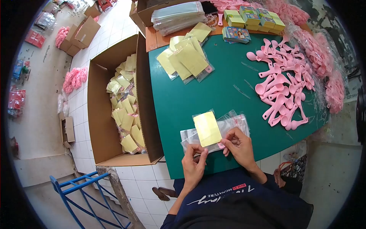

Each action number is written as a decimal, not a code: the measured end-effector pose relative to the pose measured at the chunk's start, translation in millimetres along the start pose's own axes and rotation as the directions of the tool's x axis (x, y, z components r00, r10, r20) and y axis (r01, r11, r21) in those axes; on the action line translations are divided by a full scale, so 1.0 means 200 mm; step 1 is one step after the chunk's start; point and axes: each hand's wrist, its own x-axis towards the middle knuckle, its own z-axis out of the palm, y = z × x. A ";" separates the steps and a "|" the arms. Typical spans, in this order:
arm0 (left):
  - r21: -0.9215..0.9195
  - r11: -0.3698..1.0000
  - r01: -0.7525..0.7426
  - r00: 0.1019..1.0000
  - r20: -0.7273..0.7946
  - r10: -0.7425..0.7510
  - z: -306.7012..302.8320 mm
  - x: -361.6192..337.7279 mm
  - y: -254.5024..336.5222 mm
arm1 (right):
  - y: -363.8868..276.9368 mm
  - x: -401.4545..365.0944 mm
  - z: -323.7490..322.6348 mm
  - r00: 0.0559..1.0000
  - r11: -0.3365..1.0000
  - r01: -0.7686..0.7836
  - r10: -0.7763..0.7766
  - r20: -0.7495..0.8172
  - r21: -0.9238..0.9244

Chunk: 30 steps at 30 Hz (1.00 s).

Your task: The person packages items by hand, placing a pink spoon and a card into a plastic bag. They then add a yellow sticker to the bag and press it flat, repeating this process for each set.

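Observation:
At the table's near edge, a clear plastic bag with a yellow card (207,129) inside is between my hands. My left hand (194,164) pinches the bag's lower left corner with thumb and finger. My right hand (239,148) grips its lower right corner, where a bit of a pink spoon (221,145) shows. Beneath them lies a stack of clear plastic bags (241,121). Farther right on the green table is a heap of pink spoons (282,86). Several filled bags with yellow cards (187,57) are piled at the far left of the table.
Left of the table stands a large cardboard box (99,114) holding many filled bags. Stacked small cards (251,19) and a bundle of clear bags (177,17) sit at the back. Plastic-wrapped pink spoons (316,53) line the right edge. A blue metal frame (82,187) stands lower left.

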 end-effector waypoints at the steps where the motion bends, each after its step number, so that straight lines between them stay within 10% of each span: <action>1: 0.015 1.000 0.009 1.000 0.017 -0.010 0.00 0.00 0.01 | -0.01 0.00 0.00 1.000 1.000 -0.001 0.001 0.002 -0.001; 12: 0.388 0.829 -0.403 0.914 0.127 0.385 -0.05 0.18 0.24 | -0.20 0.12 -0.01 0.970 0.941 0.229 -0.201 0.136 -0.249; 13: 0.436 0.679 -0.591 0.794 0.166 0.585 -0.07 0.31 0.25 | -0.25 0.20 0.00 0.934 0.889 0.356 -0.338 0.114 -0.286; 15: 0.378 0.780 -0.499 0.858 0.090 0.506 -0.05 0.51 0.37 | -0.36 0.39 -0.05 0.832 0.725 0.536 -0.539 0.128 -0.433; 18: 0.739 0.346 -0.578 0.647 0.156 0.746 -0.07 0.68 0.41 | -0.35 0.81 -0.43 0.658 0.283 0.572 -0.719 0.225 -0.770; 21: 0.542 0.569 -0.618 0.786 0.429 0.445 -0.01 0.58 0.33 | -0.35 0.98 -0.86 0.721 0.114 0.108 -0.693 -0.001 -0.988; 27: 0.542 0.540 -0.644 0.760 0.532 0.372 0.12 0.50 0.15 | -0.26 1.15 -1.17 0.717 -0.001 0.291 -0.662 0.219 -0.957; 30: 0.413 0.674 -0.612 0.762 0.536 0.364 0.11 0.54 0.14 | -0.29 0.94 -0.97 0.829 0.136 0.201 -0.551 0.094 -0.970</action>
